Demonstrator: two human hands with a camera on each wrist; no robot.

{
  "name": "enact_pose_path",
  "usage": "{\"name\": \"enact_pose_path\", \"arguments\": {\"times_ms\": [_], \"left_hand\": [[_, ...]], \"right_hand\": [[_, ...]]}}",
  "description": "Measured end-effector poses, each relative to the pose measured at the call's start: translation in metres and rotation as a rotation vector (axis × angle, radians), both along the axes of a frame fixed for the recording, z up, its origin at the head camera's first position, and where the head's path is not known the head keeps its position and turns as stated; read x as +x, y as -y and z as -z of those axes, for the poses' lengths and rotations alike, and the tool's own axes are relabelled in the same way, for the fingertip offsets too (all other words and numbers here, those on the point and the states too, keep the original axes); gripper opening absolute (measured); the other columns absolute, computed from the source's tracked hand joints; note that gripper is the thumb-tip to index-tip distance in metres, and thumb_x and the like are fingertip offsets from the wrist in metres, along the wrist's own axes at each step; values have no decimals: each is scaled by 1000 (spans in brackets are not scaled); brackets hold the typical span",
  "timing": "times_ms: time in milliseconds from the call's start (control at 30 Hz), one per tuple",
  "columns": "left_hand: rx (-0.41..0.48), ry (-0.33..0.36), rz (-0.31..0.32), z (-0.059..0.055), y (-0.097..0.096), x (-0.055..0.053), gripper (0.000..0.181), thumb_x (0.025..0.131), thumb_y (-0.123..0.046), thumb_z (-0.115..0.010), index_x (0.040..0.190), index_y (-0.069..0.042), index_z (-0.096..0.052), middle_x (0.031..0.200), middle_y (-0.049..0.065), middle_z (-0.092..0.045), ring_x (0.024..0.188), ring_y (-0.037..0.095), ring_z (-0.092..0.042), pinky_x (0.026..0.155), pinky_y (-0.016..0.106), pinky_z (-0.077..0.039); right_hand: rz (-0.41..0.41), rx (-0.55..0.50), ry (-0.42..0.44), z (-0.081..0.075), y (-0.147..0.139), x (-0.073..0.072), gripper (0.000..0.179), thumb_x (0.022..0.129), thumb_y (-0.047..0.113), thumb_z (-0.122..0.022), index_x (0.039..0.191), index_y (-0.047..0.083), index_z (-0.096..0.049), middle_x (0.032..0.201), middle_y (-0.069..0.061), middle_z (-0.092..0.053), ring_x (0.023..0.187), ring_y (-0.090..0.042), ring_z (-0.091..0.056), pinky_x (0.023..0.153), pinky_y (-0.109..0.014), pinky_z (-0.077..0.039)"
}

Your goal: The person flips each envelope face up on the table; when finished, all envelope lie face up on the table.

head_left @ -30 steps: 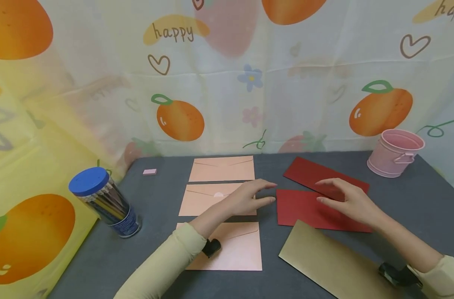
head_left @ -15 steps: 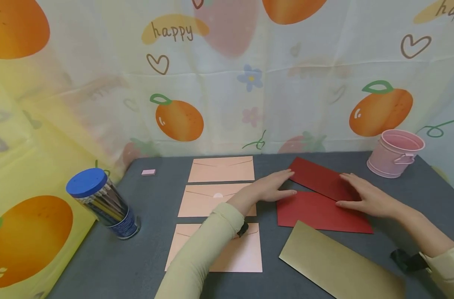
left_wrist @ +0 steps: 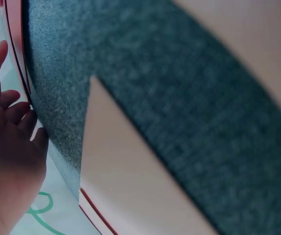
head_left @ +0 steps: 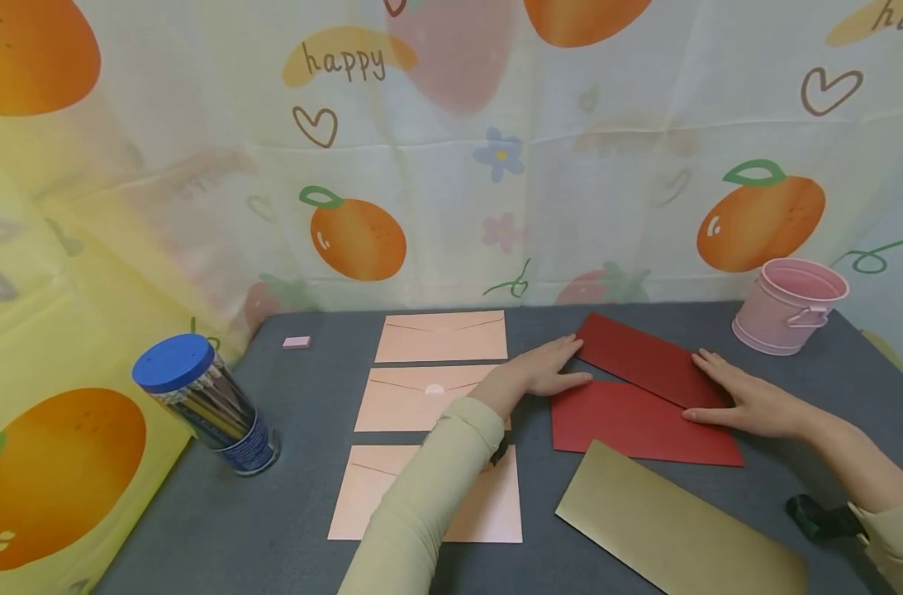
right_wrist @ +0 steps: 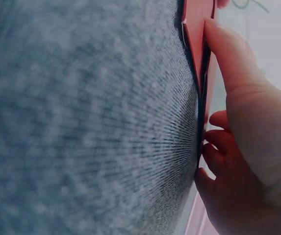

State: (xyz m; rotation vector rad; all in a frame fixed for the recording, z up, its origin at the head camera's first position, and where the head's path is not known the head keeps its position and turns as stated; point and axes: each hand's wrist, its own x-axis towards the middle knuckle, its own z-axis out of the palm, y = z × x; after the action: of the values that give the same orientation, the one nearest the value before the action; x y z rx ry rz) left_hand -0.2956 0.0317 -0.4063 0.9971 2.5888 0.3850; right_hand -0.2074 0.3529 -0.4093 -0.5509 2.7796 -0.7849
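Note:
My left hand [head_left: 540, 368] reaches over the pink envelopes, its fingertips at the left end of the upper red envelope [head_left: 644, 357]. Its thumb points right, over the corner of the lower red envelope [head_left: 637, 421]. At the right end of the upper envelope, my right hand [head_left: 756, 402] touches with spread fingers and thumb. The right wrist view shows its thumb [right_wrist: 233, 58] against the red edge and the fingers beside it. The upper red envelope lies slanted, overlapping the lower one. A gold envelope [head_left: 677, 521] lies askew in front of them.
Three pink envelopes [head_left: 439, 337] lie in a column at centre-left of the dark grey table [head_left: 287, 529]. A blue-lidded pencil jar [head_left: 213, 397] stands left, near a small pink block [head_left: 297, 342]. A pink bucket [head_left: 789, 306] stands at back right, before a fruit-print cloth [head_left: 570, 207].
Both hands have moved rightward and come to the two ends of the upper red envelope. The envelope's left end has shifted slightly right. In the last half second, the right hand slid a little further right.

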Motion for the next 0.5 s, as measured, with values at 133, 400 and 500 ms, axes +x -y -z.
{"name": "enact_pose_path", "arguments": {"times_ms": [133, 400, 500], "left_hand": [[7, 3, -6, 1, 0, 0, 68, 102, -46, -44, 157, -14, -19, 162, 3, -17, 148, 15, -14, 116, 26, -16], [55, -23, 4, -1, 2, -1, 59, 102, -34, -49, 153, -11, -31, 159, 6, -26, 146, 16, -23, 114, 23, -20], [59, -49, 21, -2, 3, -1, 54, 102, -29, -50, 151, -10, -35, 157, 7, -31, 144, 17, -26, 114, 23, -21]], "right_hand": [[-4, 39, -6, -1, 0, 0, 101, 84, 43, -74, 150, -10, -19, 153, -35, -13, 139, -55, -12, 99, -73, -24], [-11, 157, -73, -5, 3, 0, 96, 84, 51, -71, 145, -12, -32, 148, -37, -26, 131, -56, -29, 97, -69, -33], [-18, 195, -145, -6, 4, 0, 90, 83, 52, -72, 141, -11, -42, 143, -36, -38, 124, -52, -43, 92, -63, -43]]}}
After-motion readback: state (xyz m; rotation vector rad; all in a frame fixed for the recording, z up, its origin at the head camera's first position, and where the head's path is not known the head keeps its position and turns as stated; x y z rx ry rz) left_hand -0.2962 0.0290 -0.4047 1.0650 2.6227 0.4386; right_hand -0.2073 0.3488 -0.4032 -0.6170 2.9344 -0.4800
